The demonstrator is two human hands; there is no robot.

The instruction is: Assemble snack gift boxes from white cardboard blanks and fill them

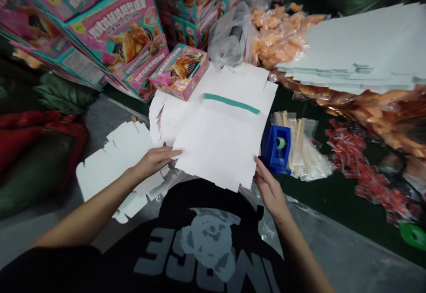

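Note:
In front of my body, a flat white cardboard box blank (pixel 219 142) lies with its plain side up and a teal strip across its far part. My left hand (pixel 158 159) pinches its left edge, fingertips lying on top. Along the right edge, my right hand (pixel 270 188) grips the board, with part of the fingers hidden under it. A folded pink and teal food box (pixel 180 70) sits at the blank's far left corner. Just right of the blank stands a blue tape dispenser (pixel 276 149). More white blanks (pixel 115 158) rest at lower left.
Tall stacks of printed boxes (pixel 123 40) rise at the back left. Bagged wooden sticks (pixel 301 140), small red packets (pixel 361 162), orange packets (pixel 279 36) and a pile of white blanks (pixel 366 40) cover the right side. A green tape roll (pixel 412 235) lies near the right edge.

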